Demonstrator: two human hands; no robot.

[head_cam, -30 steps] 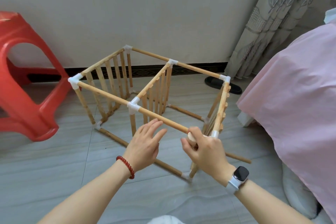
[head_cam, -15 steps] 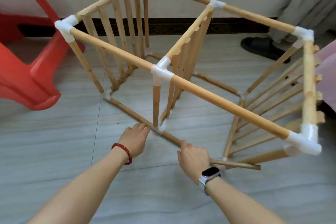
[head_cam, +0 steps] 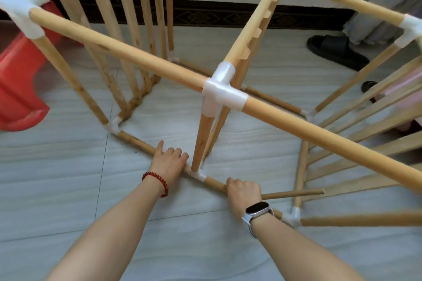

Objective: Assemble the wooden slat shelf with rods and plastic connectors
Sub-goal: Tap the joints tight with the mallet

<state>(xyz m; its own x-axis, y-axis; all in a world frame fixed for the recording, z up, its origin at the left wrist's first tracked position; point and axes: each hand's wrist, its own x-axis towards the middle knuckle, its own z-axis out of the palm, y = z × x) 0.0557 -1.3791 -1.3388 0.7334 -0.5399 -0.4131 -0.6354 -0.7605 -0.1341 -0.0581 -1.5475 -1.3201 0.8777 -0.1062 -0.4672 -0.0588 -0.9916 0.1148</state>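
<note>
Head view looks down through the frame of the wooden slat shelf (head_cam: 228, 52), which stands on the floor (head_cam: 68, 189) as an open box of rods joined by white plastic connectors; the near bottom rod (head_cam: 137, 141) lies on the floor and runs diagonally, from a corner connector (head_cam: 113, 126) at far left toward a corner connector (head_cam: 291, 217) at near right. Midway along it sits the lower T-connector (head_cam: 199, 175), with an upright rod (head_cam: 202, 141) rising from it to the big upper connector (head_cam: 222, 91); the two hands bracket that joint, one on each side. Left hand (head_cam: 167, 159), with a red bead bracelet at the wrist, rests over the rod just left of the joint, fingers curled loosely across it, thumb out to the side; right hand (head_cam: 244, 190), with a watch, is closed round the rod just right of the joint. A loose rod (head_cam: 294, 194) pokes out sideways past the right hand's grip toward the right; whether the fingers also hold it I cannot tell. My judgement: the next move works along the bottom rod's long axis, pressing its halves into the T-connector between the hands; the left hand lies nearer the joint, so the push probably comes from the right.
</note>
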